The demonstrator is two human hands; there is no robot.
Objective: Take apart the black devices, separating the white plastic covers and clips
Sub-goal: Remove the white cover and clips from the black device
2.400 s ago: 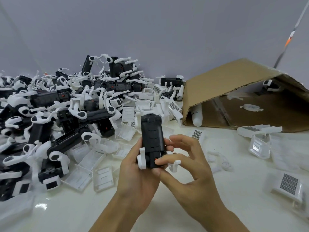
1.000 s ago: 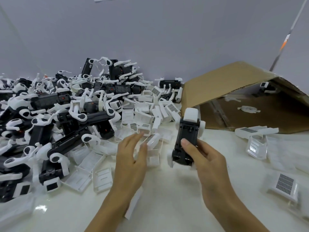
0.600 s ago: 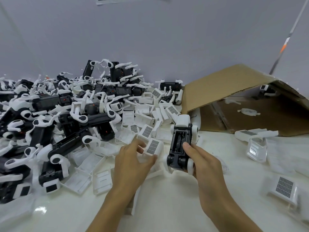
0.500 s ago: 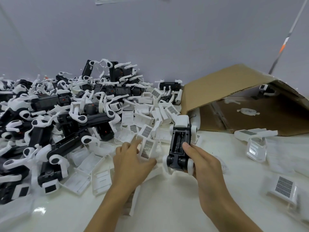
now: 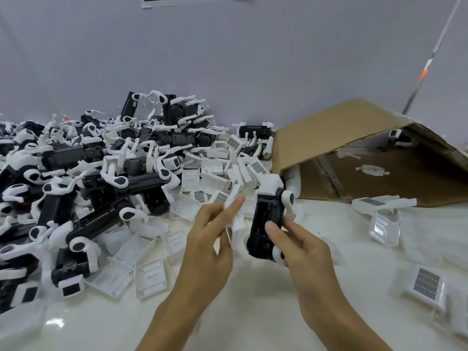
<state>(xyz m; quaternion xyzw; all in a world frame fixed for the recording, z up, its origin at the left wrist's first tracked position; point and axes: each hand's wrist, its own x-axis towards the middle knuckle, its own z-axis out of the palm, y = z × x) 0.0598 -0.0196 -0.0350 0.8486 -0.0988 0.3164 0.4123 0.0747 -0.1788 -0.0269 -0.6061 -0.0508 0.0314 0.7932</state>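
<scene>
Item: 1 black oblong plastic device [image 5: 266,219] with white end cap, long axis running away from the person, clamped in the right hand [image 5: 298,244]. Left hand [image 5: 207,239], just left of it, pinches a small white plastic cover [image 5: 236,216]. Surface: glossy white table [image 5: 253,312]; brown cardboard box [image 5: 342,148] behind, grey wall.

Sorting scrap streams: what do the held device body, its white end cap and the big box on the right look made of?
Black device in the right hand: looks like matte moulded plastic, with ribbed recesses and no metallic shine. Its white end cap: smooth, opaque, slightly glossy plastic, probably. Cardboard box: brown corrugated board; fluting shows along the cut edge.
</scene>
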